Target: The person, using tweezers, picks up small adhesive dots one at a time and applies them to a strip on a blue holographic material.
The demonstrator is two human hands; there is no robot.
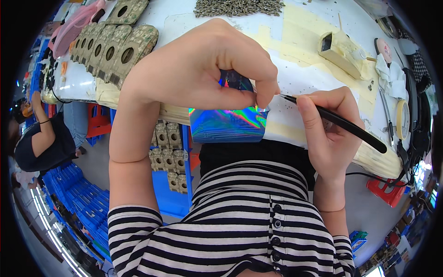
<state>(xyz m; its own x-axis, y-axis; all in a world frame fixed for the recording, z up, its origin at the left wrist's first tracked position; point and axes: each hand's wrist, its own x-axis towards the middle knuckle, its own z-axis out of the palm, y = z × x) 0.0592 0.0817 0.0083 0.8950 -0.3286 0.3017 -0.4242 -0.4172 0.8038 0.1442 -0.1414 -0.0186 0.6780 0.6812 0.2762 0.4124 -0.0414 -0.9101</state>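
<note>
My left hand [226, 64] is bent over the table edge, thumb and fingers pinched together. What sits between its fingertips is too small and hidden to make out. Behind and below those fingers is a shiny blue iridescent piece [227, 127]; whether the hand grips it I cannot tell. Black tweezers [353, 123] are held in my right hand [330, 115], thumb and fingers closed round them. Their thin tip reaches left, right beside the left fingertips.
Camouflage-patterned cases with round holes [127, 55] line the table's left. A heap of small metal parts [237, 7] lies at the back. Toward the right are a yellowish box [341, 55], a tape roll [403, 120] and white tissue [390, 74]. Another person [46, 138] is far left.
</note>
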